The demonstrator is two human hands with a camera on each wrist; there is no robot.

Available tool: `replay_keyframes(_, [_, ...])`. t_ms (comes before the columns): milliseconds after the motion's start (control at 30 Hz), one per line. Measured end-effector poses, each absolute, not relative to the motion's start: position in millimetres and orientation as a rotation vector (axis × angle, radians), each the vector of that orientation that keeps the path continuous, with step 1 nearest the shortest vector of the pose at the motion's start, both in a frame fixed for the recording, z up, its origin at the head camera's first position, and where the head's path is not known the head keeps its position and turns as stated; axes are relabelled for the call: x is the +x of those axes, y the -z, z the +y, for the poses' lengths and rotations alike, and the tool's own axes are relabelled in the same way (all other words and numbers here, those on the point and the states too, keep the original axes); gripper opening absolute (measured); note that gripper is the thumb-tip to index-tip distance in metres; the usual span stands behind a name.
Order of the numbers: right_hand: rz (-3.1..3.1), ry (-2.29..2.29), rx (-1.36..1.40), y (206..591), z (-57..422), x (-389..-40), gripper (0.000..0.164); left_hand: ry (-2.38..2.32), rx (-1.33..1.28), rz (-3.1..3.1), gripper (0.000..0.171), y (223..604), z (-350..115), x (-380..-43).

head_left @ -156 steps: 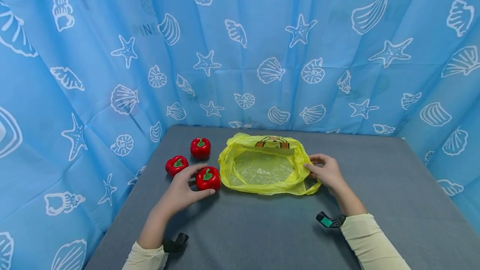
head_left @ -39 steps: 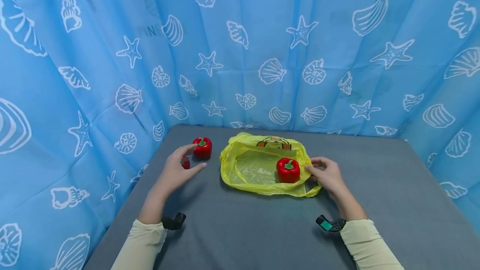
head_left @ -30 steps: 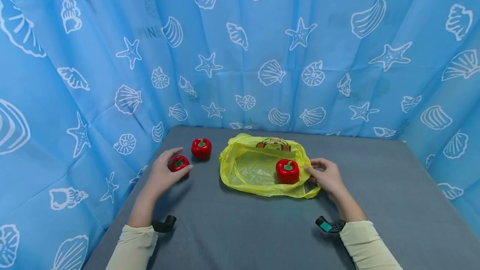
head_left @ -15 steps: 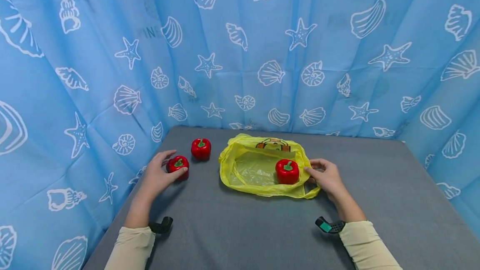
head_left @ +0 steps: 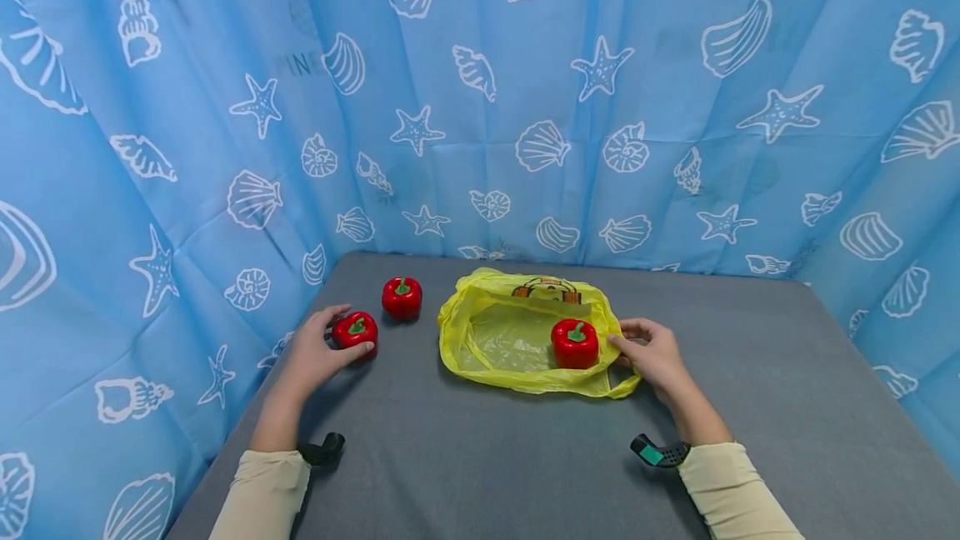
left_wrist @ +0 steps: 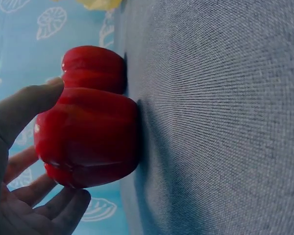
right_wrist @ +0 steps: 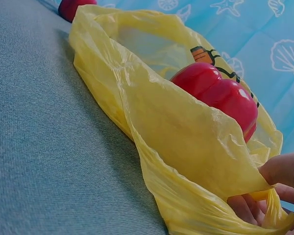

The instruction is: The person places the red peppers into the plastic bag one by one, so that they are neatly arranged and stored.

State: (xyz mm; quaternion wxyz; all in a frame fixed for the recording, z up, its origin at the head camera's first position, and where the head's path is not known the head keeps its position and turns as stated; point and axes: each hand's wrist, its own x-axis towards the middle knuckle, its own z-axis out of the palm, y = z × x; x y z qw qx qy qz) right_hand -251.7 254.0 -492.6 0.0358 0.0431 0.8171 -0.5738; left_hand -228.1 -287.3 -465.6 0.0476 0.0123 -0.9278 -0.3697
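My left hand (head_left: 310, 354) is around a red bell pepper (head_left: 356, 332) at the left of the table. In the left wrist view its thumb lies against the near side of that pepper (left_wrist: 90, 137), with the fingers round the other side. The pepper stands on the cloth. Just behind it is another red bell pepper (head_left: 402, 299). My right hand (head_left: 654, 354) pinches the right edge of a yellow plastic bag (head_left: 480, 375), whose mouth is spread wide. Inside the bag, near that hand, sits a third red bell pepper (head_left: 575, 345), green stem up.
A grey cloth (head_left: 480, 457) covers the table. Behind and at both sides hangs a blue curtain (head_left: 480, 165) with white shells and starfish. Each wrist wears a black band, such as the right wrist band (head_left: 660, 451).
The pepper once in my left hand beside the bag now lies inside it. My left hand has since moved left and closed round another pepper. My right hand has stayed at the bag's edge.
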Motion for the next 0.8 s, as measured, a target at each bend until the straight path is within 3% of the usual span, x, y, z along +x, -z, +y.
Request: replay_keyframes(800, [2.507, 1.749, 0.13, 490, 252, -247, 0.047, 1.215, 0.044, -2.853, 0.085, 476, -290, -234])
